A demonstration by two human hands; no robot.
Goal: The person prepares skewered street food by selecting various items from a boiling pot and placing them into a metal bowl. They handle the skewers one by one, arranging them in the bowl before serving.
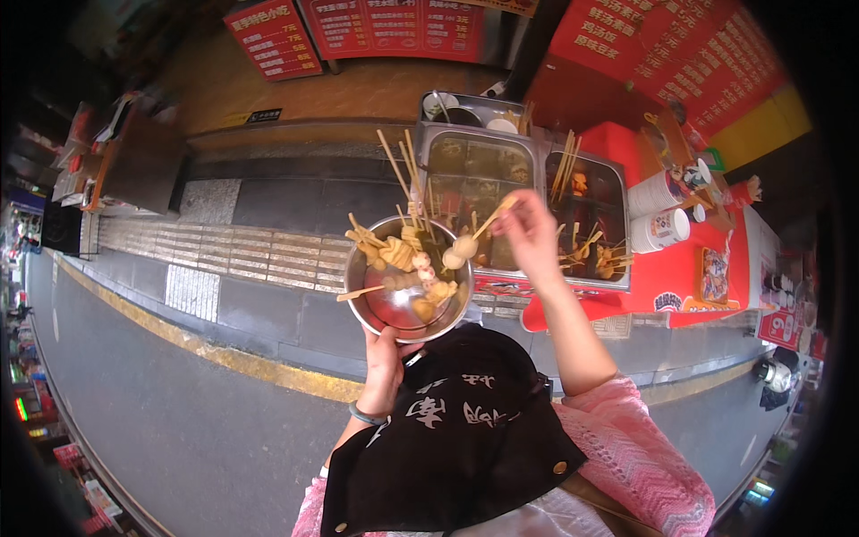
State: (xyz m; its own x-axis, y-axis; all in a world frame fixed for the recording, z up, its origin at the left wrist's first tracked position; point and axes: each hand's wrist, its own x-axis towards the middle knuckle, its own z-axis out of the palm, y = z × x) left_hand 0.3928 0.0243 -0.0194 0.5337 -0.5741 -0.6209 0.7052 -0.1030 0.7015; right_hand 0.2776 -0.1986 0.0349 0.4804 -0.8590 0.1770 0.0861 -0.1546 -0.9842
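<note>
My left hand (388, 359) grips the near underside of a stainless steel bowl (356, 305), which holds several skewers of food, among them folded tofu-skin pieces (400, 253) and pinkish balls (423, 266). Between the fingertips of my right hand (527, 225) is the stick of a bamboo skewer (488, 224). Its pale round balls (460, 251) hang over the bowl's right side. Just beyond, a sectioned steel pan of broth (480, 141) stands beside a second pan (621, 201) with dark red liquid and more skewers.
Stacked paper cups (661, 230) stand on a red-covered table (661, 268) to the right. Behind the pans is a tray (424, 101) with small containers. A wooden cabinet (144, 161) stands at left. Red menu boards (396, 30) line the far side; a road lies at lower left.
</note>
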